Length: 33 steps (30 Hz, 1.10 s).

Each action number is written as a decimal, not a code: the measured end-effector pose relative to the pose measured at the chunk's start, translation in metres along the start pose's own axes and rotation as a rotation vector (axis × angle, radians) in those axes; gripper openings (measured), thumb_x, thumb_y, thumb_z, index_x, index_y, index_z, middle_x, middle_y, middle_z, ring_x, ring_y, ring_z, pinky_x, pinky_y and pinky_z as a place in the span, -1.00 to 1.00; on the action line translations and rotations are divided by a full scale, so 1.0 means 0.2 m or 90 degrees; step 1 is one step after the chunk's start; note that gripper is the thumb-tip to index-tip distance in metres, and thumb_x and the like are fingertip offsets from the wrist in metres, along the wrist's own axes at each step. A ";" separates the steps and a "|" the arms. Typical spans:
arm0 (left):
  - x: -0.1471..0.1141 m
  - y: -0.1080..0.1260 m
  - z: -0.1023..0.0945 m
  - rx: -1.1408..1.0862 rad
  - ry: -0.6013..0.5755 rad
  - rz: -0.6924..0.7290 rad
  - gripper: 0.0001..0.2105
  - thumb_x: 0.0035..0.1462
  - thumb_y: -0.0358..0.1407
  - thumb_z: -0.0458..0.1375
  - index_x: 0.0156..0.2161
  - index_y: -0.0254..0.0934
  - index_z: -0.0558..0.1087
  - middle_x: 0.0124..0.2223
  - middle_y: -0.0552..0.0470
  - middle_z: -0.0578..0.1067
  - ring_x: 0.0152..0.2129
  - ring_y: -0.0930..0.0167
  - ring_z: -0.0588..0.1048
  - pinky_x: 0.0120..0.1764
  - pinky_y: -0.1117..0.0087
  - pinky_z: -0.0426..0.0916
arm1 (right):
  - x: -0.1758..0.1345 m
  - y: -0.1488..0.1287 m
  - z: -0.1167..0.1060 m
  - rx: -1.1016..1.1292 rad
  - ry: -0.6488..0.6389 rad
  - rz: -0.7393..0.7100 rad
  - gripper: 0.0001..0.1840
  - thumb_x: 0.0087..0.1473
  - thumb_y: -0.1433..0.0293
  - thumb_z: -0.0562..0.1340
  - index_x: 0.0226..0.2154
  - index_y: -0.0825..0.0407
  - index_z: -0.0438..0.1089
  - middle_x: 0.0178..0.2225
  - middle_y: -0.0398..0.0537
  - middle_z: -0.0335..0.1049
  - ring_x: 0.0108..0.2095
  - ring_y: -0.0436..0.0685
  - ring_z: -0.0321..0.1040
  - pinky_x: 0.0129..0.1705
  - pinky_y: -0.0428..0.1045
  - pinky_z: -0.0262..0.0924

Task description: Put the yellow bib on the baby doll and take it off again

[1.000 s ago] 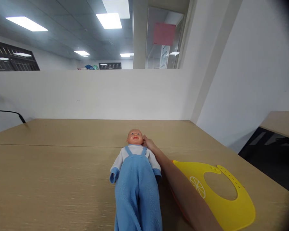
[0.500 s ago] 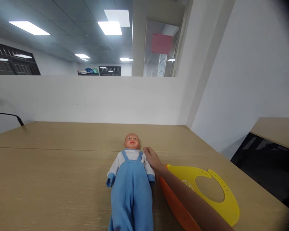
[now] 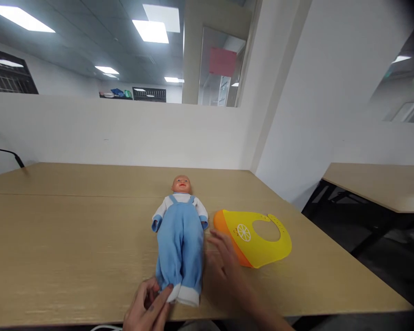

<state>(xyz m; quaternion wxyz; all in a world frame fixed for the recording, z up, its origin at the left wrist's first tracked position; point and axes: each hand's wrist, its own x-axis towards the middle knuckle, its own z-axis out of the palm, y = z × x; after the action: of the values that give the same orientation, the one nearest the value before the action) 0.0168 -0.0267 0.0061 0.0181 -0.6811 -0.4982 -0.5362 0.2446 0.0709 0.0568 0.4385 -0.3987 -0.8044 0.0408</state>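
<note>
A baby doll [image 3: 181, 230] lies on its back on the table, its head away from me. It wears blue overalls over a white top with blue cuffs. At its feet, my left hand [image 3: 147, 305] pinches the lower end of one trouser leg, beside the white cuff. My right hand [image 3: 226, 262], a little blurred, hovers to the right of the doll's legs with its fingers stretched out and nothing in them. Just beyond that hand lies a yellow bib [image 3: 258, 243] with an orange pocket edge and a white citrus-slice print; the fingers partly cover its orange side.
The wooden table [image 3: 89, 257] has a seam running across it and meets a white wall [image 3: 141, 133] at the back. A black cable [image 3: 17, 160] hangs over the far left corner. Another table [image 3: 376, 181] stands off to the right.
My right hand has come from the doll's shoulder down beside its legs. My left hand now shows at the doll's feet. The view has shifted, showing the whole doll and bib.
</note>
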 end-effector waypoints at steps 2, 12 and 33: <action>-0.01 0.02 0.00 0.056 0.008 0.069 -0.77 0.17 -0.39 0.07 -0.13 -0.17 0.53 -0.24 -0.04 0.39 -0.40 0.49 0.45 -0.35 0.52 0.43 | -0.12 -0.12 -0.01 -0.011 -0.024 -0.085 -0.64 0.08 0.42 0.16 -0.03 -0.01 0.27 0.14 0.08 0.16 0.17 0.21 0.11 0.15 0.17 0.15; 0.08 0.09 -0.01 0.196 0.008 0.163 -0.74 0.18 -0.39 0.04 -0.07 -0.18 0.48 -0.14 -0.14 0.40 -0.31 0.40 0.49 -0.36 0.45 0.45 | -0.26 -0.27 0.18 -0.133 0.053 -0.175 -0.55 -0.02 0.51 0.17 -0.02 0.03 0.27 0.19 0.17 0.02 0.21 0.31 -0.03 0.08 0.23 0.20; -0.05 0.09 0.14 0.220 0.140 0.194 -0.81 0.25 -0.42 0.01 -0.18 -0.30 0.48 -0.28 -0.06 0.62 -0.41 0.42 0.59 -0.34 0.49 0.45 | -0.28 -0.25 0.19 -0.065 0.042 -0.126 -0.59 0.04 0.41 0.21 -0.02 0.02 0.25 0.08 0.14 0.19 0.12 0.26 0.14 0.08 0.20 0.22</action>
<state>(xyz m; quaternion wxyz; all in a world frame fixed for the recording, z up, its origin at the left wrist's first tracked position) 0.0496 -0.0271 -0.0044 0.2691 -0.6727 -0.4690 -0.5051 0.2034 0.0100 0.0173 0.4455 -0.3404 -0.8261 -0.0569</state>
